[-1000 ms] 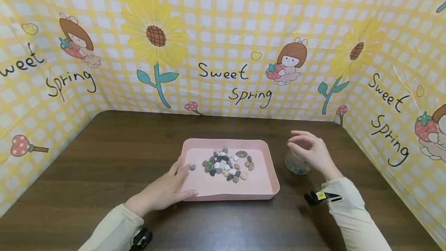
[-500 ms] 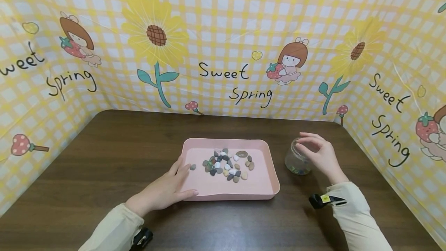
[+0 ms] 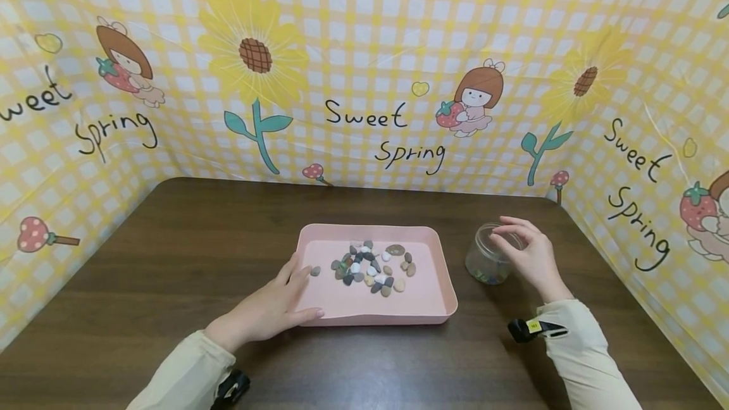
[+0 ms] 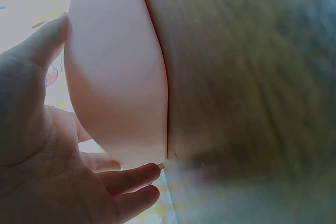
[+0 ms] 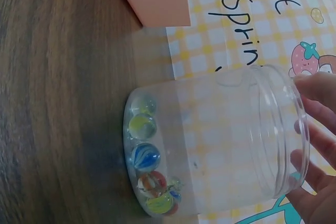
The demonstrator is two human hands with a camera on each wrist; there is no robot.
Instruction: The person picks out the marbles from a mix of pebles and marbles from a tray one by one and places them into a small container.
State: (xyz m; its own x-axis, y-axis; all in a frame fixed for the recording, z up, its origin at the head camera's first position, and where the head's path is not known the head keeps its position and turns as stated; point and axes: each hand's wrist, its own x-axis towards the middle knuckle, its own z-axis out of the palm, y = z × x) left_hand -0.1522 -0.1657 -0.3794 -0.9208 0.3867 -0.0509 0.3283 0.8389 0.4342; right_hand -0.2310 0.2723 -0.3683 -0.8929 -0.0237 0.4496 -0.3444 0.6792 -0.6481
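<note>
A pink tray (image 3: 424,309) lies on the table, bearing several grey, white and tan pebbles (image 3: 364,267). My left hand (image 3: 267,305) holds its near left corner, with the thumb at the front rim and the other fingers along the left side. In the left wrist view the fingers (image 4: 128,179) wrap past the tray's outer wall (image 4: 113,77). To the right stands an upright, lidless clear jar (image 3: 484,261), with several glass marbles (image 5: 145,157) at its bottom. Over the jar's mouth, my right hand (image 3: 532,258) has its loosely bent fingertips right at the rim, nothing visible between them.
One grey pebble (image 3: 315,271) sits apart from the pile, near the tray's left rim. Some green and reddish bits (image 3: 345,264) show among the pebbles. A yellow checked cloth (image 3: 353,49) surrounds the back and sides of the brown table (image 3: 228,220).
My right hand has shifted right and slightly toward me, from the far left of the jar's mouth to its right side, uncovering more of the rim. The left hand and tray keep their place.
</note>
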